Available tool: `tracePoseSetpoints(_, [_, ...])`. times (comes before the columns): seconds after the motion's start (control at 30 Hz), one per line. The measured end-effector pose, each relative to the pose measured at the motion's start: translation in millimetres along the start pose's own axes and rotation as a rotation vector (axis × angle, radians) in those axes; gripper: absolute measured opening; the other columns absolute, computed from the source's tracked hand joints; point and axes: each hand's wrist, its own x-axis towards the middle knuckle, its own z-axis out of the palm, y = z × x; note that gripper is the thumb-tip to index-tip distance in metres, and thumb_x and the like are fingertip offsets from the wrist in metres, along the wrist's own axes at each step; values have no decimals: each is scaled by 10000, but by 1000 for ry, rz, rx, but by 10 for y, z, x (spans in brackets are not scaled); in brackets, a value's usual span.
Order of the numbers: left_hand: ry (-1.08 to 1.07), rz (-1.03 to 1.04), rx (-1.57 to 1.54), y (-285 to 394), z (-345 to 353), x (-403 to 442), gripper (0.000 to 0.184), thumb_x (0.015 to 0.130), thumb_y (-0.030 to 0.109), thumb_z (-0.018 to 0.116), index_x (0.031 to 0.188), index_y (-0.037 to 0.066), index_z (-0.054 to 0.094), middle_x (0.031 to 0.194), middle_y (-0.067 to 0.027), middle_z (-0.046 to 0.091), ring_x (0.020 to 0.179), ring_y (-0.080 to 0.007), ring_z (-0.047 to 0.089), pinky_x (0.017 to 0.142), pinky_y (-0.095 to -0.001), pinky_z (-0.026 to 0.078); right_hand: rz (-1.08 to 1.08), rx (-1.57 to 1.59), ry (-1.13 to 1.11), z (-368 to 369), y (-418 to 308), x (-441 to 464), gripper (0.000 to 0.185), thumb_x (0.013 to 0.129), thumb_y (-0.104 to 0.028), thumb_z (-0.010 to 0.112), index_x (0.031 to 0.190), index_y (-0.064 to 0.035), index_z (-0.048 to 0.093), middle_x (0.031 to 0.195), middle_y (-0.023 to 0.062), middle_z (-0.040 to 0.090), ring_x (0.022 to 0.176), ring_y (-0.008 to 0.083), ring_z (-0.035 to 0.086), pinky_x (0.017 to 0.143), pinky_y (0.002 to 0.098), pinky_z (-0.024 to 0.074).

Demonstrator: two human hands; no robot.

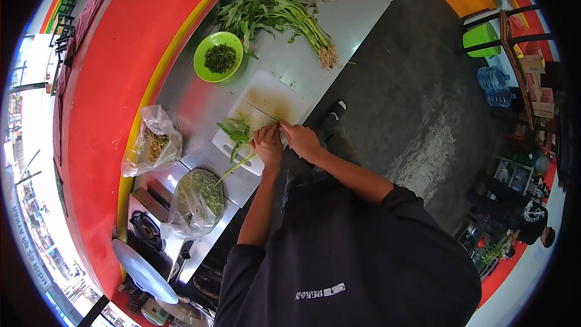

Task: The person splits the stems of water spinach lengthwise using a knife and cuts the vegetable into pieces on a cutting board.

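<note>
A white cutting board (289, 94) lies on the metal counter in front of me, with a brownish stain on its surface. My left hand (266, 144) is closed on leafy green stalks (237, 132) at the board's near part; one long stem sticks out toward the lower left. My right hand (302, 141) is closed beside it, fingertips close to the left hand's. From its fingers a thin knife (259, 110), seen nearly edge-on, reaches across the board; its handle is hidden in the grip.
Past the board stand a green bowl (203, 63) of chopped greens and a large bunch of leafy stalks (302, 24) with roots. On the left are a plastic bag (158, 139) and a greens-filled bag (196, 200), near a stove (145, 227). Another person (532, 221) is far right.
</note>
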Motion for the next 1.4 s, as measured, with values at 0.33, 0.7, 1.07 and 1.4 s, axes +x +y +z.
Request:
tracePoseSetpoints(0.33, [-3,39,9,8,-21,-32,168,844,111,731,1006,136,770,975,5,678,1004,-227,596,870,-412,364,-14,-11,66,41,55,-144,286,1024,-317,524,1273,-185,573,720,155,673,617,376,679,521,486,543])
tracePoseSetpoints(0.7, [-6,-18,6,10,-6,27,179,846,125,731,1019,138,772,969,0,702,994,-226,605,866,-420,360,40,62,-25,-51,-26,-2,280,1037,-338,493,1240,-171,590,720,175,682,661,399,689,586,512,553])
tracePoseSetpoints(1.07, [-56,-3,28,12,-1,-41,186,859,112,722,1037,139,766,1019,1,678,1025,-223,587,876,-434,355,-7,1,60,28,46,-65,276,1022,-318,521,1242,-168,590,704,146,668,615,375,677,540,489,544])
tracePoseSetpoints(1.4, [-8,-12,44,72,-2,3,172,877,150,721,1043,150,763,989,9,703,986,-215,611,877,-438,349,-23,10,32,-86,98,7,315,1025,-326,521,1289,-177,608,726,143,678,635,364,679,545,480,541])
